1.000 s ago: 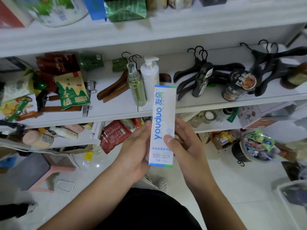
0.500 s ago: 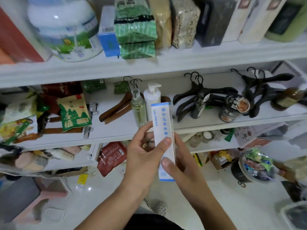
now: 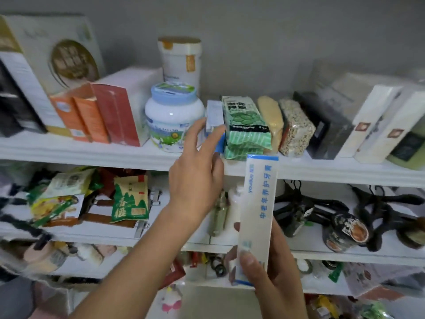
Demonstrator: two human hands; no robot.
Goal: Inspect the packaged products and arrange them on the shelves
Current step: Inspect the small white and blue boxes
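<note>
My right hand (image 3: 266, 270) grips the lower end of a long white toothpaste box (image 3: 257, 208) with blue lettering, held upright in front of the middle shelf. My left hand (image 3: 197, 166) reaches up to the top shelf (image 3: 92, 153); its thumb and forefinger pinch a small blue and white box (image 3: 215, 116) that stands between a white jar with a blue lid (image 3: 172, 116) and green vacuum packs (image 3: 246, 127).
The top shelf also carries orange and red cartons (image 3: 96, 113), a tall white can (image 3: 180, 61), grain packs (image 3: 295, 127) and white boxes (image 3: 377, 125). The middle shelf holds snack bags (image 3: 130, 199), pump bottles (image 3: 220, 215), black hangers (image 3: 305, 208) and a dark jar (image 3: 345, 231).
The view has tilted up to the top shelf. My left hand let go of the toothpaste box and rose to the small blue box; my right hand alone keeps the toothpaste box.
</note>
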